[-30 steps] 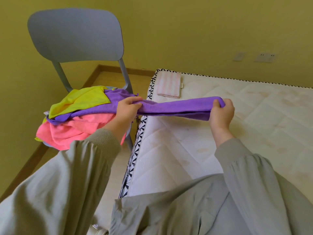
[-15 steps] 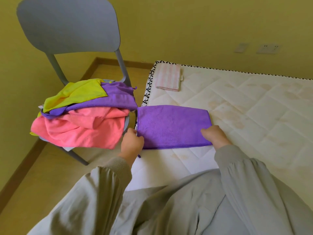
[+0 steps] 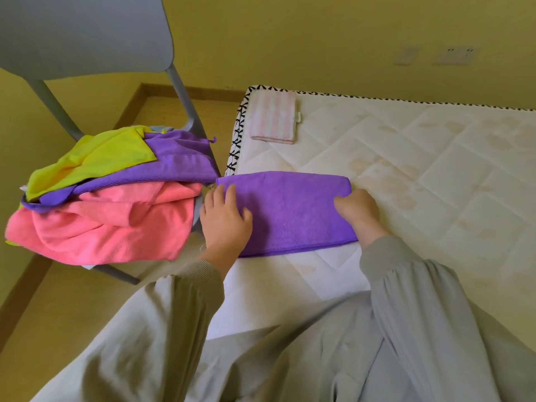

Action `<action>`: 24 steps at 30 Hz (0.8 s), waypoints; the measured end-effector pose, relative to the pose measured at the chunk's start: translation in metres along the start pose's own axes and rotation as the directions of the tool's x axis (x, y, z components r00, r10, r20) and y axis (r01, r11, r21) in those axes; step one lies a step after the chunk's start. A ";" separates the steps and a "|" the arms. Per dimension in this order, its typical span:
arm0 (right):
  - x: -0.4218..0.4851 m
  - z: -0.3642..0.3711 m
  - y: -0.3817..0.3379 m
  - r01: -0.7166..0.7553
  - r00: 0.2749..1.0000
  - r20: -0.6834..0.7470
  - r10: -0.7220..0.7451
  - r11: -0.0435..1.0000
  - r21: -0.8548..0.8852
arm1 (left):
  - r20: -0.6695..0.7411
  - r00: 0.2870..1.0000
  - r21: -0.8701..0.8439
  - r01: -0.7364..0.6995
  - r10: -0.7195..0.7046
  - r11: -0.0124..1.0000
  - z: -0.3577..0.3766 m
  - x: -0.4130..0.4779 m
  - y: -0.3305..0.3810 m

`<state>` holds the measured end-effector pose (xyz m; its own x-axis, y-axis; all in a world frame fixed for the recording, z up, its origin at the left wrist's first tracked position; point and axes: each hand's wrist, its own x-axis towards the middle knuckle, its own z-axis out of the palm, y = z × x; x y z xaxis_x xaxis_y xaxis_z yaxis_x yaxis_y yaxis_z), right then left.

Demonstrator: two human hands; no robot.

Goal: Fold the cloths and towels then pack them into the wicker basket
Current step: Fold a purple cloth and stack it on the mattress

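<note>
Purple cloth: the purple cloth (image 3: 290, 211) lay flat on the mattress (image 3: 420, 158), near the mattress's left edge and toward its near side, already doubled into a band.
Long axis: it ran left to right across the view, so each short end sat under one hand; I judged the coming fold would carry one short end over to the other.
Left hand: the left hand (image 3: 224, 219) rested palm down on the left short end, fingers spread wide and flat, pressing and not gripping.
Right hand: the right hand (image 3: 358, 211) sat on the right short end with its fingers curled under or into the edge; whether it pinched the cloth I could not tell.
Nearer hand: both were on the cloth, one at each end, so neither had to reach.
Folded towel: a pink-striped towel (image 3: 274, 116) lay folded at the far left corner of the mattress, well apart from the purple cloth.
Waiting pile: to the left, a pile of cloths (image 3: 110, 198) in yellow, purple and pink sat heaped on the grey chair (image 3: 87, 33), just beside the left hand.
Wicker basket: not in view.
Progress: judging by the pile, most of the folding was not yet done.
</note>
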<state>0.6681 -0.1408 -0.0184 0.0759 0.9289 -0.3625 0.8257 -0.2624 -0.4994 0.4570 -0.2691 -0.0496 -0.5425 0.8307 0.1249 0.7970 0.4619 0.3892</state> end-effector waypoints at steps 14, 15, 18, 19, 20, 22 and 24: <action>0.059 -0.005 -0.006 -0.232 0.971 0.190 0.145 0.762 0.605 | 0.220 0.920 0.234 -0.371 0.323 0.899 0.044 -0.001 -0.012; 0.059 -0.005 -0.006 -0.259 0.962 0.240 0.131 0.720 0.644 | 0.212 0.922 0.228 -0.368 0.323 0.901 0.044 -0.001 -0.011; 0.058 -0.008 -0.009 -0.306 0.920 0.392 0.009 0.642 0.703 | 0.189 0.930 0.198 -0.351 0.316 0.915 0.043 -0.002 -0.011; 0.059 -0.010 -0.011 -0.298 0.917 0.398 -0.024 0.622 0.724 | 0.182 0.932 0.187 -0.345 0.313 0.920 0.043 -0.002 -0.011; 0.060 -0.011 -0.014 -0.267 0.931 0.363 -0.045 0.594 0.759 | 0.176 0.934 0.177 -0.340 0.310 0.924 0.042 -0.003 -0.011; 0.062 -0.013 -0.015 -0.200 0.964 0.262 -0.043 0.532 0.823 | 0.171 0.937 0.163 -0.331 0.304 0.929 0.041 -0.003 -0.011; 0.065 -0.006 -0.012 -0.104 0.989 0.144 -0.013 0.627 0.772 | 0.167 0.939 0.152 -0.326 0.301 0.933 0.040 -0.003 -0.011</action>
<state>0.6659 -0.0753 -0.0316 -0.0164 0.8850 -0.4653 0.0789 -0.4627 -0.8830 0.4609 -0.2640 -0.0909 -0.2254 0.9708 0.0822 0.9609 0.2076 0.1833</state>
